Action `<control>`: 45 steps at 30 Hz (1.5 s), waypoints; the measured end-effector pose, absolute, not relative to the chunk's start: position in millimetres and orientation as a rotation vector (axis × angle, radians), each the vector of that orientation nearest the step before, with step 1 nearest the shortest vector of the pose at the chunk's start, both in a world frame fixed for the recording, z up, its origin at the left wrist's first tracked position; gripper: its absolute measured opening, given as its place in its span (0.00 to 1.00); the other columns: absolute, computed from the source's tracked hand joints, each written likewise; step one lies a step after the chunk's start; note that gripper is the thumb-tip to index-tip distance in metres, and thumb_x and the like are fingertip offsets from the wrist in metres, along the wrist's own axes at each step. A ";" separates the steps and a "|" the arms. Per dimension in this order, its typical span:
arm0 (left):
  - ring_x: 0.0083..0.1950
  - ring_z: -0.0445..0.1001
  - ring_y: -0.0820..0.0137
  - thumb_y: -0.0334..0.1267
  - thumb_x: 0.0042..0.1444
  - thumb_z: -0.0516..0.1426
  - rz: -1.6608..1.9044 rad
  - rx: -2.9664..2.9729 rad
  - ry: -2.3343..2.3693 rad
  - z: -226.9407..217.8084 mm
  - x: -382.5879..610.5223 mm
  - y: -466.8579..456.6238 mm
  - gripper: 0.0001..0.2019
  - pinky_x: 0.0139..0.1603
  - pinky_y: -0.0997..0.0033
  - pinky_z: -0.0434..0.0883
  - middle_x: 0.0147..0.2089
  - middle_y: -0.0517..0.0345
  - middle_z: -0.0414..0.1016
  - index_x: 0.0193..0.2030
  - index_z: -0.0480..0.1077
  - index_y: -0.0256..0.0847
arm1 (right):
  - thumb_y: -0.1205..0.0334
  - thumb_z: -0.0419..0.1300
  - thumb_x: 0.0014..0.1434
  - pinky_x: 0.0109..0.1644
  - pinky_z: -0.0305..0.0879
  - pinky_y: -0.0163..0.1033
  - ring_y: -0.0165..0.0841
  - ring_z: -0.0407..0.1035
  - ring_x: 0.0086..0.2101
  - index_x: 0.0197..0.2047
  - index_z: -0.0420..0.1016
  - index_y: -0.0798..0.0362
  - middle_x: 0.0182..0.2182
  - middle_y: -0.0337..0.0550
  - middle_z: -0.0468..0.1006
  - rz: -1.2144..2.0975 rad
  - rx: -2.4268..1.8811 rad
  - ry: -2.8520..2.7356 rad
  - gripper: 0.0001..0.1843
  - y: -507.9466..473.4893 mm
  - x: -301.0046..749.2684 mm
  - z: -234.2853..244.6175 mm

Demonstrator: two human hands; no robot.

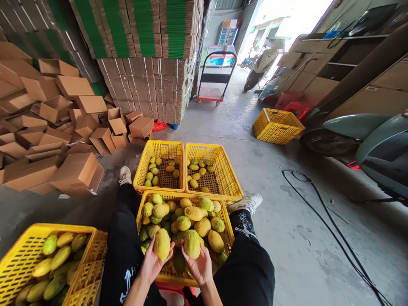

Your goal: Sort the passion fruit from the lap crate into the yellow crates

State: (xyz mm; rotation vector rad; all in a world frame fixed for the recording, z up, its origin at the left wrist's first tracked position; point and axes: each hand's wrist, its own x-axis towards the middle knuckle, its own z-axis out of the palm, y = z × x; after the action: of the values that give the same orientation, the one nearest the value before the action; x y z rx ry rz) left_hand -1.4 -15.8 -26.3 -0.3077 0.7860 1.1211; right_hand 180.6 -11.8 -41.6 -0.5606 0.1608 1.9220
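My left hand (151,262) is wrapped round a yellow-green papaya (162,245), held upright. Beside it, my right hand (201,264) grips a second, greener papaya (191,244). Both fruits are above a yellow plastic crate (228,231) between my legs, which is heaped with papayas in mixed green and yellow. Two more yellow crates touch its far side. The left one (137,180) has papayas along its left side and a few at its right; the right one (234,178) holds several, mostly toward its left. My palms are partly hidden behind the fruit.
At my lower left stands another yellow crate (19,246) of papayas. Loose cardboard boxes (76,170) are piled at the left, before tall stacks of flattened cartons (143,85). Farther off are a hand trolley (212,91), a yellow crate (277,127) and scooters; a black hose (328,221) crosses the floor.
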 end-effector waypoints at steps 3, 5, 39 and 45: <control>0.46 0.76 0.60 0.40 0.57 0.55 1.080 -0.310 0.815 -24.3 -2.6 -15.7 0.26 0.44 0.62 0.72 0.43 0.48 0.78 0.62 0.58 0.41 | 0.55 0.68 0.44 0.34 0.71 0.41 0.40 0.74 0.39 0.39 0.76 0.53 0.37 0.46 0.81 1.953 -0.614 0.157 0.18 -15.8 180.5 -49.8; 0.42 0.77 0.61 0.38 0.56 0.56 1.066 -0.297 0.853 -21.9 -1.9 -15.8 0.26 0.42 0.63 0.73 0.41 0.49 0.78 0.62 0.58 0.39 | 0.57 0.68 0.44 0.29 0.69 0.37 0.39 0.75 0.36 0.39 0.75 0.55 0.36 0.48 0.81 1.988 -0.657 0.137 0.18 -17.7 178.7 -53.1; 0.49 0.75 0.58 0.41 0.58 0.54 1.131 -0.285 0.843 -24.3 -5.9 -12.8 0.29 0.43 0.63 0.73 0.47 0.46 0.76 0.65 0.52 0.39 | 0.57 0.66 0.47 0.36 0.71 0.40 0.37 0.75 0.36 0.38 0.76 0.50 0.36 0.41 0.81 1.940 -0.686 0.319 0.14 -10.0 177.3 -48.6; 0.42 0.77 0.60 0.40 0.57 0.55 1.044 -0.248 0.850 -22.3 -2.3 -14.6 0.27 0.42 0.62 0.73 0.45 0.46 0.77 0.62 0.57 0.36 | 0.57 0.65 0.49 0.37 0.71 0.40 0.36 0.74 0.37 0.39 0.76 0.53 0.37 0.43 0.81 1.950 -0.679 0.297 0.13 -9.4 174.2 -48.0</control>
State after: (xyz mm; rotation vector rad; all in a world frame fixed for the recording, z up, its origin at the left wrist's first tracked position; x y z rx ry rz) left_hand -2.3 -14.6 -22.3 -0.2481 0.8497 1.0444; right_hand 174.2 -9.4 -48.0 -0.6792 0.2969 1.9497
